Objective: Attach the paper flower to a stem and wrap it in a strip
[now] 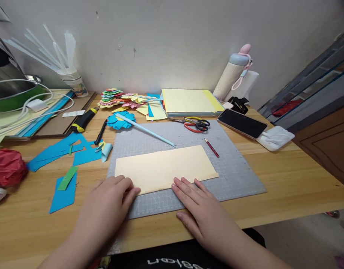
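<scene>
A pale yellow sheet of paper (163, 166) lies across the grey cutting mat (239, 175), with a narrow fold along its near edge. At the sheet's left near corner, my left hand (111, 196) is closed, thumb and curled fingers pinching the paper. My right hand (197, 203) rests with fingers stretched over the folded near edge, thumb apart on the table side. A blue paper flower (121, 120) with a rolled light-blue stem (152, 133) lies just beyond the sheet. To the right of the sheet is a red and black pencil (211, 148).
Scissors (197, 125) lie at the mat's far edge, before a stack of yellow paper (191, 101). Blue scraps (64, 192), a box cutter (84, 119) and a black pen (101, 132) are left. A phone (241, 123) and bottle (230, 73) stand right and back right.
</scene>
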`<state>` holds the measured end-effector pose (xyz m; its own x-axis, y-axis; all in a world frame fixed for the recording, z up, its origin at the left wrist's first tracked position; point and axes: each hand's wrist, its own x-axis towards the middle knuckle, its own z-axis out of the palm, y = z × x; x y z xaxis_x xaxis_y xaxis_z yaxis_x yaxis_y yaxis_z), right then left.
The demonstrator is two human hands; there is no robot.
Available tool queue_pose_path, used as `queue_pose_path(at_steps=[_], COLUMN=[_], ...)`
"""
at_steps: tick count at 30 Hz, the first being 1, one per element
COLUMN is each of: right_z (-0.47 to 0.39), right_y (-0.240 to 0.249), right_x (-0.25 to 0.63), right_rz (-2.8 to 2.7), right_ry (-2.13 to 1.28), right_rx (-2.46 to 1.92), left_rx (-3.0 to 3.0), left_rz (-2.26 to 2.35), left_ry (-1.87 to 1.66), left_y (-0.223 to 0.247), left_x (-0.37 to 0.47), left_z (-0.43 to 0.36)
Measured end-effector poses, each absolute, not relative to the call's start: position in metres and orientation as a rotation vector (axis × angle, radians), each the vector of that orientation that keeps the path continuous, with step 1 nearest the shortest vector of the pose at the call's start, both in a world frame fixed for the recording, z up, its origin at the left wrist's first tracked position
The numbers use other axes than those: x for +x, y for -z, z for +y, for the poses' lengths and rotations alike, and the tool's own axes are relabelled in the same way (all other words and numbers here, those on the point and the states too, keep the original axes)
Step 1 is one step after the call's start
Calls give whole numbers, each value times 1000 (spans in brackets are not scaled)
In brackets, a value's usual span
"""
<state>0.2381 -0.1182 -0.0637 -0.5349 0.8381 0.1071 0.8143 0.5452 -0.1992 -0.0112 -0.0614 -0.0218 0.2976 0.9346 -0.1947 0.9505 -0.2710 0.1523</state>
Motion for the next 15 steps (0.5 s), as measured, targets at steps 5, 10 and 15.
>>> queue_pose_path(at_steps=[5,10,15], right_z=[-117,-105,-99], right_y=[60,55,53], right_x=[228,213,204], right_rz=[-2620,-2736,-2736], right_ry=[-157,-409,-588], right_rx=[-1401,-1141,-1095], left_rx=[2384,2399,2307], left_rz=[1660,1612,1603], left_ry=[130,100,17], left_y=[21,22,23], left_x=[-11,-14,-22], left_z=[-60,-61,-60])
